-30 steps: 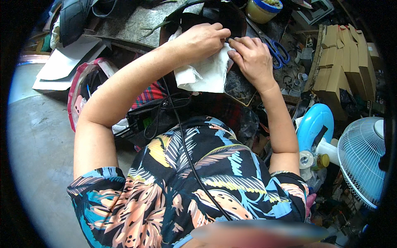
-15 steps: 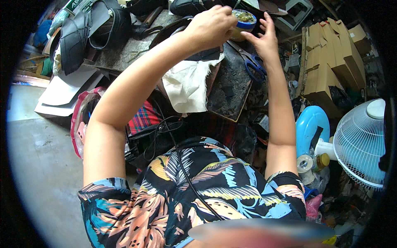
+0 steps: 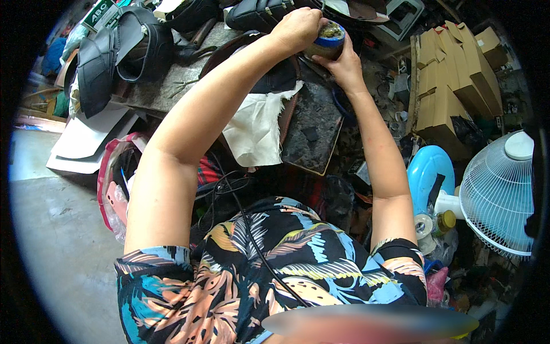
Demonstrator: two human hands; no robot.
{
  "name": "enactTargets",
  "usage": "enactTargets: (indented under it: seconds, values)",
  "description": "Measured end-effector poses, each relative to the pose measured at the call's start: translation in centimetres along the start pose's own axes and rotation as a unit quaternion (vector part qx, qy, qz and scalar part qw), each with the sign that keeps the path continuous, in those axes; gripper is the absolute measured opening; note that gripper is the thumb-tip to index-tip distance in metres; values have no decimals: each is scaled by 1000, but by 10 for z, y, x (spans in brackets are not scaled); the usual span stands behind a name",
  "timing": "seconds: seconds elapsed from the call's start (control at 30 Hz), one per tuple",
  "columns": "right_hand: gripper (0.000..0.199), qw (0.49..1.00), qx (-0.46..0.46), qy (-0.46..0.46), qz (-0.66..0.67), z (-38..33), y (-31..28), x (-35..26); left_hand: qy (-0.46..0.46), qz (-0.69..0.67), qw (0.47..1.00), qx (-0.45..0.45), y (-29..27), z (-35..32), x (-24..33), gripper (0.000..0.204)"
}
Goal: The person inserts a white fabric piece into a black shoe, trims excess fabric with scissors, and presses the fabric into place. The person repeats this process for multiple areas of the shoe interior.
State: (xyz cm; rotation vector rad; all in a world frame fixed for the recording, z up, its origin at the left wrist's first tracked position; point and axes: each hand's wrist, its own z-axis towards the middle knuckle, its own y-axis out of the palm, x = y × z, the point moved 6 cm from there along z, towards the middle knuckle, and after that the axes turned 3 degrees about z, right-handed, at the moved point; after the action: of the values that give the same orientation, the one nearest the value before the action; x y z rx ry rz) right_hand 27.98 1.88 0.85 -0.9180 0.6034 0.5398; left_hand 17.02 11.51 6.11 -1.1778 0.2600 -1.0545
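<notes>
My right hand (image 3: 347, 67) is wrapped around a small jar with a blue rim (image 3: 330, 42) that has yellowish-green stuff inside. Right at its rim, my left hand (image 3: 299, 28) is closed; whatever its fingers may grip is hidden. Below the hands lies a dark worn board (image 3: 314, 137), with a frayed white cloth (image 3: 255, 131) at its left side. Only a bit of the scissors' blue handle (image 3: 342, 107) shows beside my right forearm. Black strapped shoes (image 3: 96, 74) stand at the far left, and another black shoe (image 3: 260, 14) is just beyond my left hand.
White sheets (image 3: 86, 135) jut from the bench's left edge over the grey floor (image 3: 63, 229). Cardboard boxes (image 3: 455, 86) are stacked at the right, above a light-blue plastic thing (image 3: 427, 172) and a white fan (image 3: 497, 195). A black cord (image 3: 246, 221) hangs down my front.
My right hand has gone from spread fingers beside the jar to holding it. The jar has shifted slightly left and down, and my right forearm now covers most of the scissors.
</notes>
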Motion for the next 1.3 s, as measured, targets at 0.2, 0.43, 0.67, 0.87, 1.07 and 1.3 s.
enactTargets:
  seconds: [0.2, 0.43, 0.67, 0.87, 1.07, 1.3]
  values:
    - [76, 998, -57, 31, 27, 4, 1, 2, 98, 155, 979, 92, -4, -23, 27, 73]
    - [83, 997, -55, -14, 58, 5, 1, 10, 91, 185, 978, 3, 2, 5, 17, 48]
    - [88, 994, -106, 24, 32, 10, -9, 0, 198, 213, 952, 96, -2, 6, 16, 29]
    - [44, 964, -55, -155, -208, 28, -54, -34, 210, 160, 963, 53, -4, 14, 11, 34]
    - [30, 890, -80, -181, -411, 28, -27, -38, 202, 213, 955, 36, 0, 7, 19, 44]
    - [34, 915, 22, -230, -331, 19, -61, -51, -116, -39, 992, -25, 0, 8, -6, 70]
